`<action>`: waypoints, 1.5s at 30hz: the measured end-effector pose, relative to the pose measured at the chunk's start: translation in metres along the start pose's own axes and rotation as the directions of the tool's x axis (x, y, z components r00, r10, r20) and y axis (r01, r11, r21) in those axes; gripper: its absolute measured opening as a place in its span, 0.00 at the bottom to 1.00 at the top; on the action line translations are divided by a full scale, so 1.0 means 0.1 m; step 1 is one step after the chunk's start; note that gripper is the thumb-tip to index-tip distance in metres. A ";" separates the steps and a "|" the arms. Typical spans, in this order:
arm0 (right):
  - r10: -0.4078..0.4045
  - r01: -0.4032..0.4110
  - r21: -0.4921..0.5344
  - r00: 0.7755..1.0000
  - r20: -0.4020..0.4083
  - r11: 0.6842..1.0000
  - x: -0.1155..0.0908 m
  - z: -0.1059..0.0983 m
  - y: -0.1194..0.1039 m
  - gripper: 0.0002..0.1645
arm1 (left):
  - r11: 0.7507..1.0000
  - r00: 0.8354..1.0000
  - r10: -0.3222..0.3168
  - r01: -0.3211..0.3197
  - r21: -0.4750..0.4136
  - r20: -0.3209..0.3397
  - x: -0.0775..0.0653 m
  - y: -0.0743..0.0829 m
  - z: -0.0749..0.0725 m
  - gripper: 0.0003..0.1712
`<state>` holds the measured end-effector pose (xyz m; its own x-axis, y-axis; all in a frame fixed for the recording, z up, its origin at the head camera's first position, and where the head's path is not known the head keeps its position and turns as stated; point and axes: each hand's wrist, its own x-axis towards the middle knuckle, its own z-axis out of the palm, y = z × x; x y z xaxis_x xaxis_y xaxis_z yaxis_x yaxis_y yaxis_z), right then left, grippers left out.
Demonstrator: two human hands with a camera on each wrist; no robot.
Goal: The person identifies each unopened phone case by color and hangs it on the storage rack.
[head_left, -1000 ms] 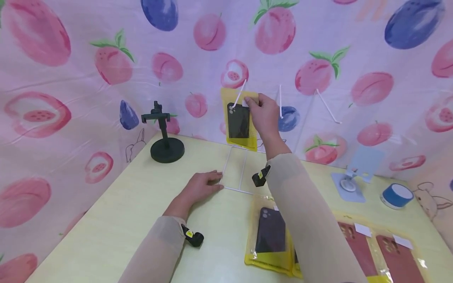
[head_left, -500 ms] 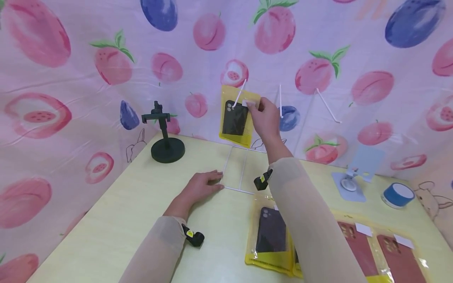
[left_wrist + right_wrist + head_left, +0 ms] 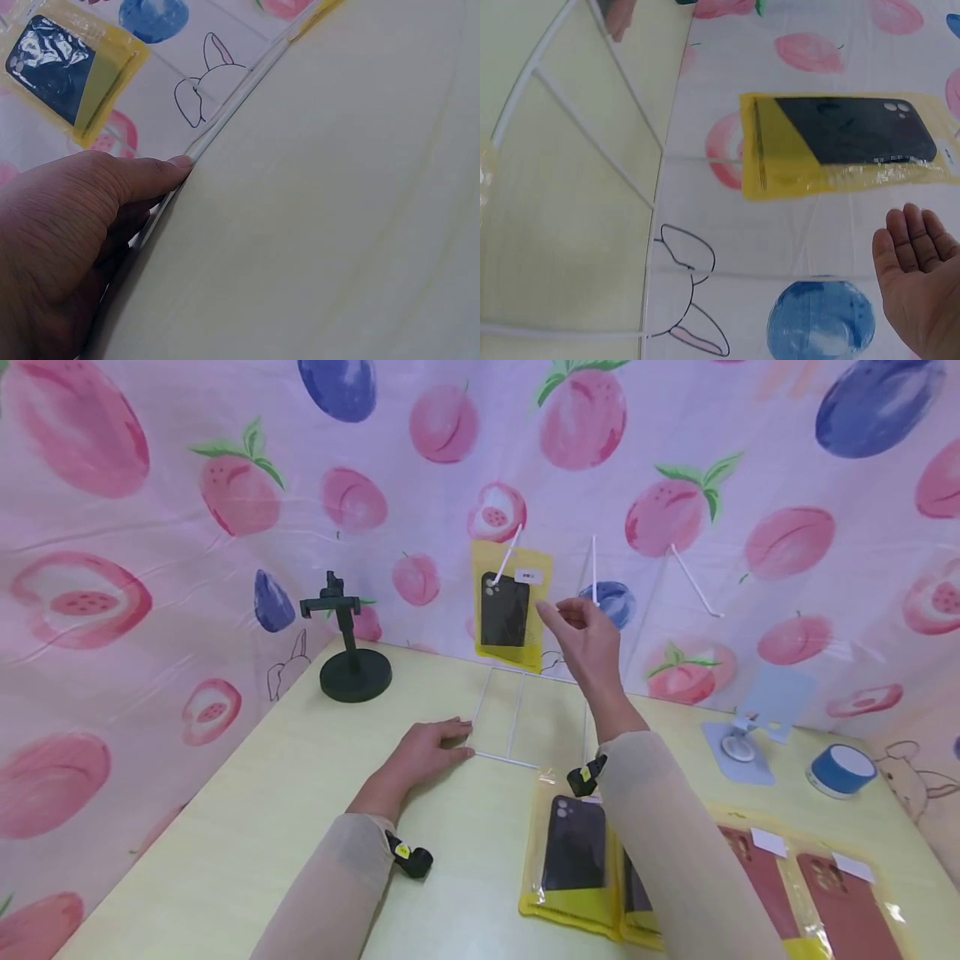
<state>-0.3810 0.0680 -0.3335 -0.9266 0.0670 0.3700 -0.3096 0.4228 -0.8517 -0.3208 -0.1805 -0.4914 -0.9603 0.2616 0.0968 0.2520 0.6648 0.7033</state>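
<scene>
Lowered the right hand [image 3: 588,639], released, leaving gap beside edge of one flat yellow plastic pouch [image 3: 512,610], hung on leftmost hook [image 3: 507,554] of white three-hook wire rack [image 3: 516,717]; touching rack's base with unclenched left hand [image 3: 422,757].

Table [image 3: 225,860] — packets [image 3: 573,847], 1 white rack [image 3: 516,717]

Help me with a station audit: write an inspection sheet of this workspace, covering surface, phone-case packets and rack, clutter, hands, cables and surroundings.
Surface: pale yellow tabletop; faint streaks in the left wrist view.
Job's things: white wire rack, one dark phone-case packet on its leftmost hook; two dark packets and two red packets lie flat.
Clutter: black phone stand, light-blue folding stand, blue-and-white cylinder.
Hands: left hand touches the rack's base; right hand holds nothing, beside the hanging packet.
Cables: nothing seen.
Surroundings: fruit-print sheet behind the table.
</scene>
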 end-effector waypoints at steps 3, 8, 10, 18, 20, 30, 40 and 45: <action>-0.014 0.014 0.005 1.000 0.020 1.000 -0.07 -0.06 0.06 0.41 | 1.000 1.000 0.002 -0.002 -0.005 -0.001 -0.02 -0.01 0.00 0.28; -0.036 0.034 0.027 0.997 0.064 0.999 -0.22 -0.14 0.11 0.38 | 1.000 1.000 -0.005 0.005 -0.005 0.002 -0.04 -0.03 0.01 0.29; -0.046 0.042 0.046 0.995 0.085 0.998 -0.29 -0.16 0.13 0.37 | 1.000 1.000 -0.010 0.010 0.000 0.003 -0.05 -0.03 0.01 0.29; -0.047 0.038 0.077 0.992 0.118 0.996 -0.50 -0.25 0.16 0.30 | 1.000 1.000 -0.002 0.002 -0.002 0.006 -0.06 -0.01 0.00 0.29; -0.033 0.024 0.079 0.992 0.120 0.997 -0.57 -0.25 0.18 0.30 | 1.000 1.000 -0.009 0.009 -0.002 0.006 -0.06 0.00 0.01 0.29; 0.022 -0.015 -0.031 0.971 0.239 0.999 -1.12 -0.46 0.54 0.25 | 0.999 0.999 -0.034 0.034 -0.034 0.019 -0.09 -0.02 0.08 0.30; 0.045 0.036 -0.202 0.924 0.380 0.979 -1.59 -0.91 0.94 0.13 | 1.000 1.000 -0.002 0.002 -0.025 -0.012 -0.03 -0.04 0.06 0.29; 0.127 -0.019 -0.284 0.921 0.367 0.959 -1.62 -0.97 1.19 0.18 | 1.000 1.000 -0.018 0.018 -0.014 0.002 0.00 -0.03 0.04 0.29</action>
<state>-0.2468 0.1954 -0.4587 -0.9714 -0.2166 0.0969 -0.2189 0.6603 -0.7184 -0.3216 -0.1801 -0.4963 -0.9644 0.2513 0.0829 0.2332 0.6591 0.7150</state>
